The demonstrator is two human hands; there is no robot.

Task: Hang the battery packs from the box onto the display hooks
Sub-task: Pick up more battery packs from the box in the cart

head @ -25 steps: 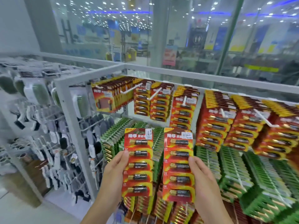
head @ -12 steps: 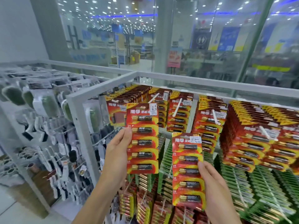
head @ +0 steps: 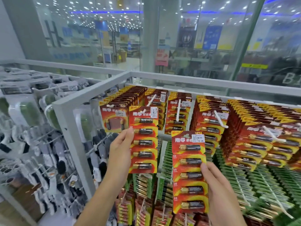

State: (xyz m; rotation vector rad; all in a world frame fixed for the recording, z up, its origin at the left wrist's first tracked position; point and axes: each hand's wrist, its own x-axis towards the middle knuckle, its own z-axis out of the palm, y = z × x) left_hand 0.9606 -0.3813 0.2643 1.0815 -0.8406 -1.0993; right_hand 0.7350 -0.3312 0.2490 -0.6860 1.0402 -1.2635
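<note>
My left hand (head: 121,149) pinches one battery pack (head: 144,139) by its left edge, top at a white hook (head: 143,110), threaded or not I cannot tell, while my right hand (head: 218,185) grips a second pack (head: 189,172) lower down, its fingers hidden behind the card.

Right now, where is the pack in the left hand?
Left of centre in the head view: the left hand holds the pack up against a white hook in the top row, just right of a two-battery card.
</note>
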